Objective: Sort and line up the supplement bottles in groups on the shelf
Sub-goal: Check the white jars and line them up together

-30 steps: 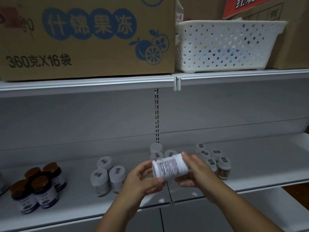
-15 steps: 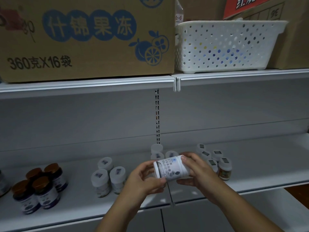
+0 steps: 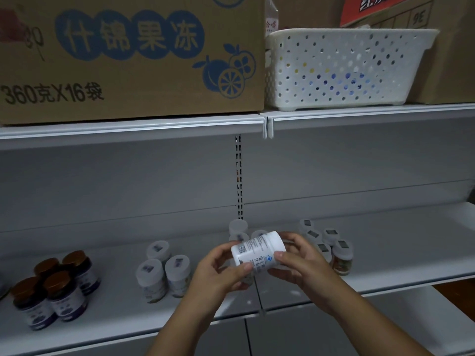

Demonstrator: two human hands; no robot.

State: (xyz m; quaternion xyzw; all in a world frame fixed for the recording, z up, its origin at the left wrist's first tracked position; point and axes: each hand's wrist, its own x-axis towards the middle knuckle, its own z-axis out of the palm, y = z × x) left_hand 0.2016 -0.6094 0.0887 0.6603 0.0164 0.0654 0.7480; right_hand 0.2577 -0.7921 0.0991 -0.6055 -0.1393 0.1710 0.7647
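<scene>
Sideways, white bottle (image 3: 257,254) between both hands.

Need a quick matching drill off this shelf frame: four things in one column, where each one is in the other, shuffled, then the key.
1. white bottle
2. brown-capped bottles
3. perforated white basket
4. cardboard box

A. upper shelf, left
B. held sideways in both hands
C. lower shelf, far left
D. upper shelf, right of the box

Pairs: 1-B, 2-C, 3-D, 4-A
</scene>
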